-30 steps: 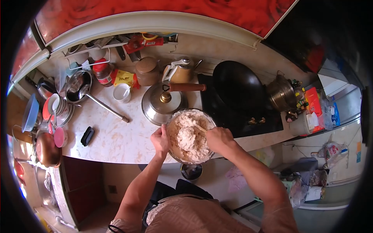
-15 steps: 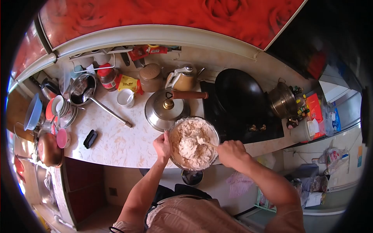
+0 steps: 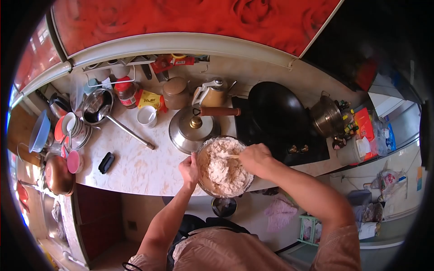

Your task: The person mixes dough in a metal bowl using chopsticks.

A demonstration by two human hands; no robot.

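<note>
A metal bowl (image 3: 249, 182) sits at the counter's front edge, full of a pale, lumpy dough mixture (image 3: 224, 174). My left hand (image 3: 189, 169) grips the bowl's left rim, thumb at the top edge and fingers round the outside. From the right, my right hand (image 3: 255, 159) is closed round pale wooden chopsticks (image 3: 232, 156) whose tips are buried in the dough; whether there are one or two sticks I cannot tell. Just behind the bowl is a domed metal lid (image 3: 183, 131) with a brass-coloured knob.
A black wok (image 3: 276, 106) rests on the dark stove, and a wooden handle (image 3: 219, 111) reaches over the lid. Left of the lid are a white cup (image 3: 146, 116), a long-handled metal ladle (image 3: 129, 131) and a black tray-like object (image 3: 106, 163). Stacked bowls (image 3: 72, 126) stand far left.
My right hand has shifted left and up over the bowl, carrying the chopsticks further across the dough. My left hand stays on the rim.
</note>
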